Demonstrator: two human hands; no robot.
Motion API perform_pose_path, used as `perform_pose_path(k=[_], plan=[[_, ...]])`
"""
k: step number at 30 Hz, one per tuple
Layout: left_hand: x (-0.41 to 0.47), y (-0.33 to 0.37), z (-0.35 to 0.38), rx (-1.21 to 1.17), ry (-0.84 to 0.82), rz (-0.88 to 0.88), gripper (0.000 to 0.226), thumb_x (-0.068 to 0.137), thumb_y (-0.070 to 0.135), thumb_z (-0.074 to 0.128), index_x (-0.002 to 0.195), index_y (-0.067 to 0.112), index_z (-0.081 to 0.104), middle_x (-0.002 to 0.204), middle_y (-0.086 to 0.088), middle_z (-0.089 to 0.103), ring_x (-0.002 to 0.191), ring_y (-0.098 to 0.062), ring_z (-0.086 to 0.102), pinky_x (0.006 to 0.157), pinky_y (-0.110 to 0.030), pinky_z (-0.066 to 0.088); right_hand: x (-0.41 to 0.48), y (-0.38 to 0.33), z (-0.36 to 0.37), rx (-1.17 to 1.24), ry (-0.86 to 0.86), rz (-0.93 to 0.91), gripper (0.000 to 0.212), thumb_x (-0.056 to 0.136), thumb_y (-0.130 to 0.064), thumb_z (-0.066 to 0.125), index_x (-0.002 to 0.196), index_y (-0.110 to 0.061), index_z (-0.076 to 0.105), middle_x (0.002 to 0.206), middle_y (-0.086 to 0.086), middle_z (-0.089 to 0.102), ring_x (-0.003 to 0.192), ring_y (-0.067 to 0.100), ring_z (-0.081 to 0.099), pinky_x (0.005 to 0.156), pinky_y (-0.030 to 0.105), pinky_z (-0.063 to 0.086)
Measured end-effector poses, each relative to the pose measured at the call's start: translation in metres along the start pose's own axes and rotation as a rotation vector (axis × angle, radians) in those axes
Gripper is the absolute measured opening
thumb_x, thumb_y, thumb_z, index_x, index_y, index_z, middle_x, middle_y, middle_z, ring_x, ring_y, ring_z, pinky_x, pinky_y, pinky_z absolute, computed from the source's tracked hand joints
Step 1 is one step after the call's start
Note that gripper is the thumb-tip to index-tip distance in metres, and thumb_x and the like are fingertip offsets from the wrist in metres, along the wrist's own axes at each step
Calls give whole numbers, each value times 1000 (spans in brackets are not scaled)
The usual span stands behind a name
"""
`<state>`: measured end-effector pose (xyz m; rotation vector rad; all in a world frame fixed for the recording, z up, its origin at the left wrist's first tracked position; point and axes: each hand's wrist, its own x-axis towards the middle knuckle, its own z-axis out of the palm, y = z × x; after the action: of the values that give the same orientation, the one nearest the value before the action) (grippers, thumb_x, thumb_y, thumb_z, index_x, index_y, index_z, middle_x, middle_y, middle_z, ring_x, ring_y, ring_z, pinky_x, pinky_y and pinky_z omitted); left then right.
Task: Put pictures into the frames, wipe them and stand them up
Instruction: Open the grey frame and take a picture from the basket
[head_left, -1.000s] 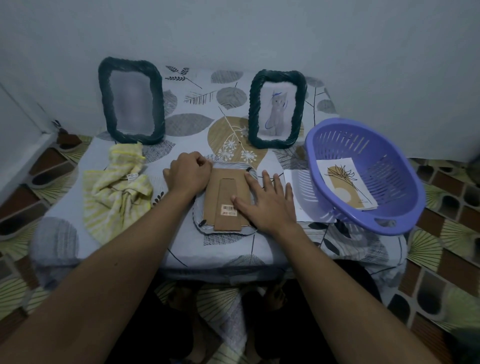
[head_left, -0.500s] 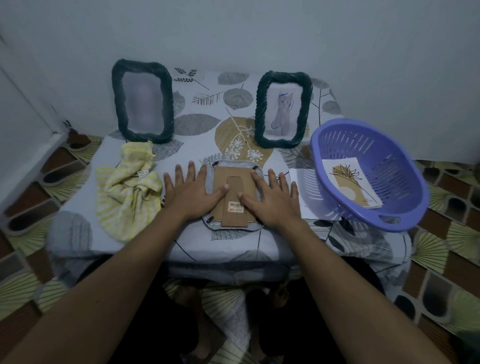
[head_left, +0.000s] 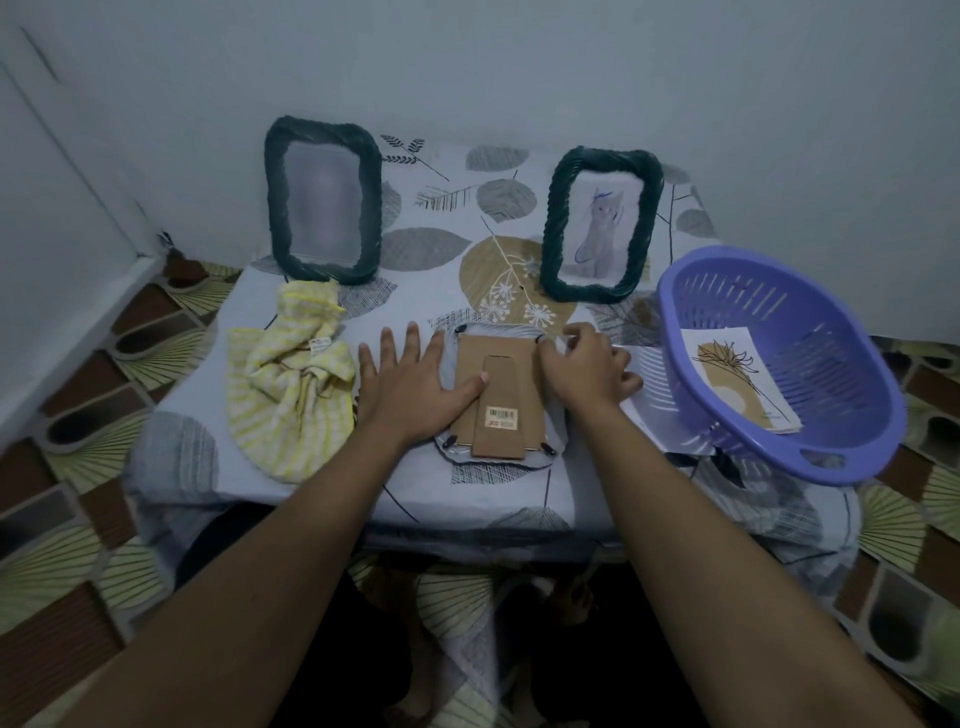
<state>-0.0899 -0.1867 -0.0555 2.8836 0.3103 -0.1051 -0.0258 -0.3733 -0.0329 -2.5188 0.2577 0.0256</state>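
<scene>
**Counter under a leaf-print cloth**

The low counter (head_left: 431, 249) is covered with a pale cloth printed with leaves. At the back stand two dark green twisted-rim frames: the left frame (head_left: 323, 208) and the right frame (head_left: 600, 226). Nearer lie a yellow striped rag (head_left: 291, 395), a face-down frame with brown cardboard back (head_left: 514, 395), a white paper sheet (head_left: 654, 415) and a purple plastic basket (head_left: 841, 374).

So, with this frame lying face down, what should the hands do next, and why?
Probably swivel the top-right tab over the cardboard backing: the right hand curls at that corner while the left hand presses the face-down frame flat.
</scene>
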Motion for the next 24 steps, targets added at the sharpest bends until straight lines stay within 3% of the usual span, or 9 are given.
perform_pose_path(k=[3,8,24], plan=[[0,0,0,3,5,0,102,78,91,16,159,29,7,167,-5,-2,153,-32,-7,120,-56,-9,7,-5,0,-46,-29,68,33,88,-61,54,103,-35,65,131,2,52,129,31,34,101,50,23],[1,0,0,-14,14,2,102,78,91,18,159,30,9,167,-5,0,153,-32,-7,120,-56,-10,13,-8,5,8,3,79,32,83,-63,63,91,-33,67,122,-3,57,126,29,34,98,51,23],[1,1,2,-2,33,-10,102,77,93,18,158,32,13,167,-4,3,153,-32,-3,120,-57,-5,12,-4,-11,56,-43,59,21,96,-43,57,93,-30,73,121,3,65,133,29,34,106,50,20]])
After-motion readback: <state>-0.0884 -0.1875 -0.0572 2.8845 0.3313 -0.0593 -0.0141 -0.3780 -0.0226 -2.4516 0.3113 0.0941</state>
